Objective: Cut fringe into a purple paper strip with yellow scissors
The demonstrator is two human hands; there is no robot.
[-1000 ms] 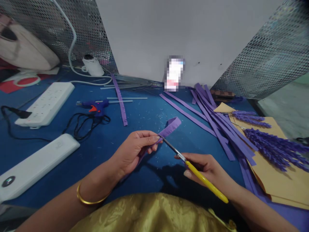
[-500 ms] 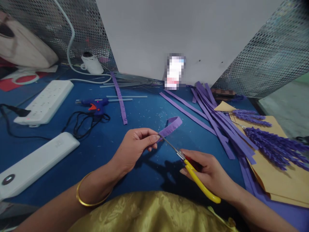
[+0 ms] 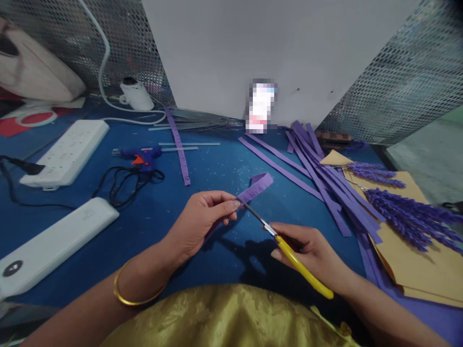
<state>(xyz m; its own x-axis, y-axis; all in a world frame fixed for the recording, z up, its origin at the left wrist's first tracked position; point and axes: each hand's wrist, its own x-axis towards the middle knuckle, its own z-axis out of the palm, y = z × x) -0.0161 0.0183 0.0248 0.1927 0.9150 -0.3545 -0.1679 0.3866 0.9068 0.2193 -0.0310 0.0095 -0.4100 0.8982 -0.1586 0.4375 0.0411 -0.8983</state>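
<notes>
My left hand (image 3: pixel 202 221) pinches a fringed purple paper strip (image 3: pixel 255 187) between thumb and fingers, holding it just above the blue table (image 3: pixel 173 202). Gripped in my right hand (image 3: pixel 313 253) are yellow-handled scissors (image 3: pixel 289 253), whose blades reach up to the strip's edge right beside my left fingertips. The blades look nearly closed on the strip. The strip's far end curls upward and its near end passes under my left palm.
A heap of long purple strips (image 3: pixel 318 173) lies right of centre, beside finished purple flower sprigs (image 3: pixel 408 217) on brown paper (image 3: pixel 427 270). At left are a blue glue gun (image 3: pixel 139 156), two white power strips (image 3: pixel 63 154), black cords and a single purple strip (image 3: pixel 179 147). Mesh panels stand behind.
The scissor handles spread half a second ago and have come together again. The blades stay at the strip's edge, and both hands have barely shifted.
</notes>
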